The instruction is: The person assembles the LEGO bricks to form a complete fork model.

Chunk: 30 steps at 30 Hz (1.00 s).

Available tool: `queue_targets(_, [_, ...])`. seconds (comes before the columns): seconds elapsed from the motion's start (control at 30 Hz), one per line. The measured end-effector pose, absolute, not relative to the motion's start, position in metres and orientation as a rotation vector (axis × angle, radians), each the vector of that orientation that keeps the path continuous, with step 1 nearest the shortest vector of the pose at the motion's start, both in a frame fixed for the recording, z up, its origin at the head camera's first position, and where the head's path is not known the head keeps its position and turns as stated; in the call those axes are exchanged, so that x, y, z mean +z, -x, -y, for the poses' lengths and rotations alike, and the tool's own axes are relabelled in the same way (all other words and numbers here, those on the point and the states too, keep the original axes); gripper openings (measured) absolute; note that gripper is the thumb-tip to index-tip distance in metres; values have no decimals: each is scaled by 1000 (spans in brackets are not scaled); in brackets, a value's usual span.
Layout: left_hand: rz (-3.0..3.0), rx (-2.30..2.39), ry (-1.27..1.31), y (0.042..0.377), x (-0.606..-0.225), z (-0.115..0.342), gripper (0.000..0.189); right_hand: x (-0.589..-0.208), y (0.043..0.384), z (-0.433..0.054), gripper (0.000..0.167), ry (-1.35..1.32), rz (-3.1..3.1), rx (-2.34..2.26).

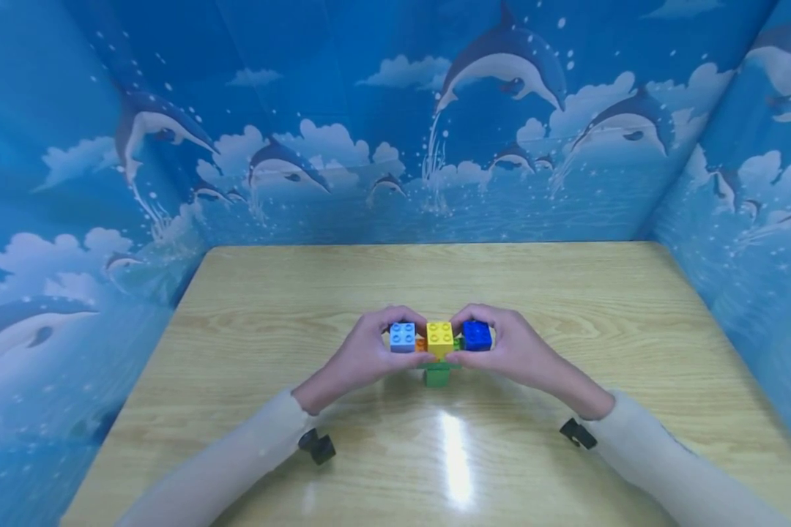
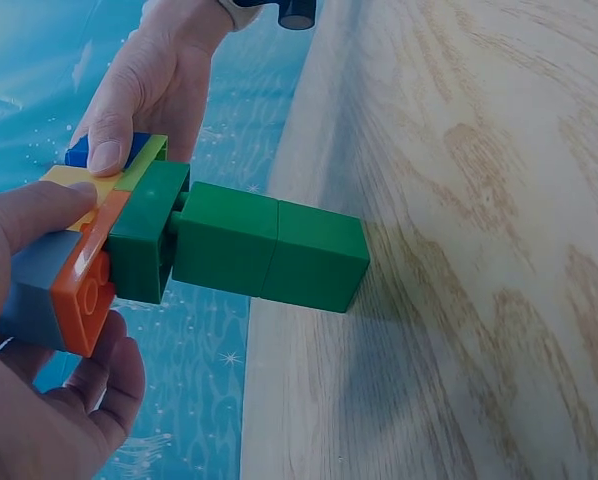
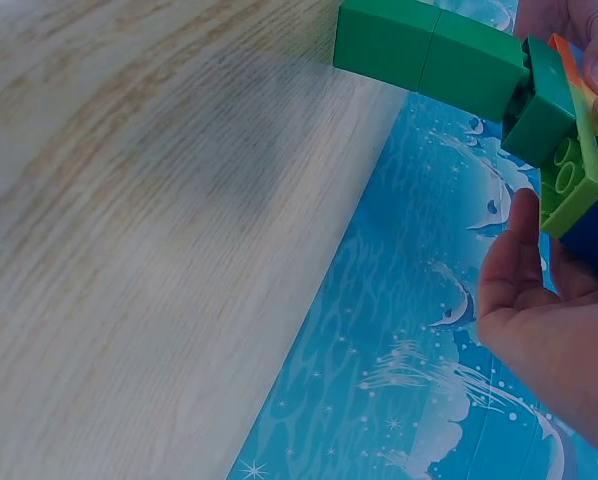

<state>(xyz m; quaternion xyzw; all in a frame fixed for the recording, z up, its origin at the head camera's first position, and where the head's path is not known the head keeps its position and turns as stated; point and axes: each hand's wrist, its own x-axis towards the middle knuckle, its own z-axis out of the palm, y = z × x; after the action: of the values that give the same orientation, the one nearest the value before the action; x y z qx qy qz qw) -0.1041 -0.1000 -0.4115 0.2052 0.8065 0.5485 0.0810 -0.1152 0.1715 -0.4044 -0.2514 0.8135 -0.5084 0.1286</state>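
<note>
Several toy building bricks are joined into one branching piece above the wooden table. A yellow brick (image 1: pixel 439 339) sits at the top centre, between a light blue brick (image 1: pixel 402 337) and a dark blue brick (image 1: pixel 477 336). Beneath them lie an orange brick (image 2: pixel 85 285) and a lime green brick (image 3: pixel 579 185). A dark green brick (image 2: pixel 145 245) joins these to a stem of two green bricks (image 2: pixel 269 245), whose lower end is at the tabletop. My left hand (image 1: pixel 371 342) grips the light blue side, thumb on the yellow front. My right hand (image 1: pixel 510 347) grips the dark blue side likewise.
The light wooden table (image 1: pixel 290 293) spreads around the hands. Blue dolphin-print sheets (image 1: pixel 343 168) stand behind it and along both sides. Small black devices (image 1: pixel 318 446) sit at the wrists over pale sleeves (image 1: pixel 257 446).
</note>
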Motion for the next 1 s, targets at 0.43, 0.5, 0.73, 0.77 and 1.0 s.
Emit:
queue_targets(0.43, [-2386, 1658, -643, 102, -415, 98, 37, -408, 113, -173, 36, 735, -2354, -1503])
queue_targets(0.5, [-2368, 1661, -633, 100, -417, 99, 36, -408, 113, -173, 36, 744, -2353, -1497])
queue_targets(0.73, [-2356, 1667, -567, 96, -419, 101, 35, -406, 114, -171, 35, 752, -2341, -1485])
queue_targets(0.77, [-2357, 1672, -566, 96, -419, 101, 35, -406, 114, -171, 35, 753, -2339, -1485])
queue_targets(1.0, [-2376, 1673, -565, 96, -420, 99, 36, -408, 113, -172, 36, 718, -2341, -1493])
